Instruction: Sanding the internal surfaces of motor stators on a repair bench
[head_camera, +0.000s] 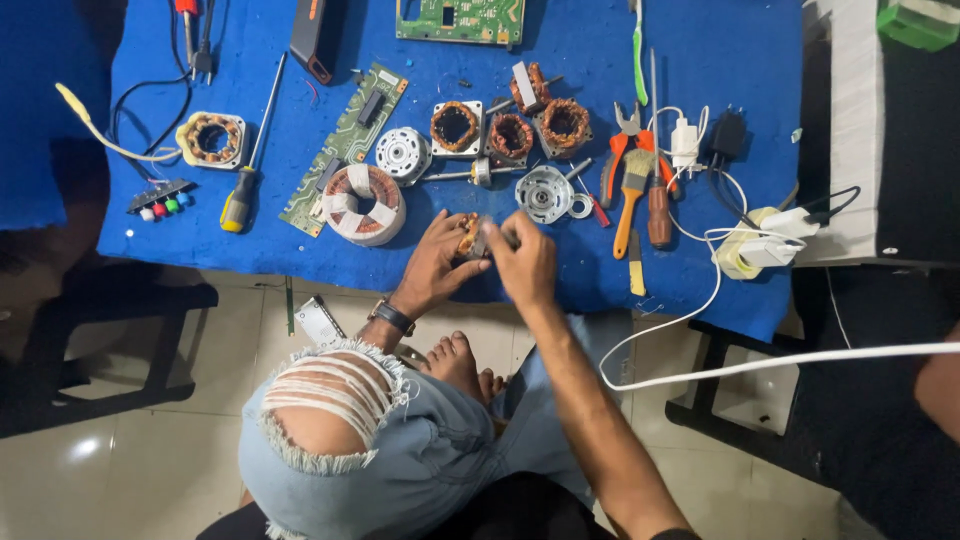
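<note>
Right now your small copper-wound motor stator (470, 236) sits at the near edge of the blue-covered table (700, 40), clamped between your left hand (437, 262) and right hand (522, 257), fingers closed on it. Just beyond lies a round silver motor end cap (544, 193).

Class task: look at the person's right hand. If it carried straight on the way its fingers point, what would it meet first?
Beyond the small copper-wound part that both hands grip, the right hand points up the blue table; probably the round silver motor housing first, though depth is unclear.

Motor parts (510, 135) crowd ahead; bare cloth (190, 245) left.
</note>
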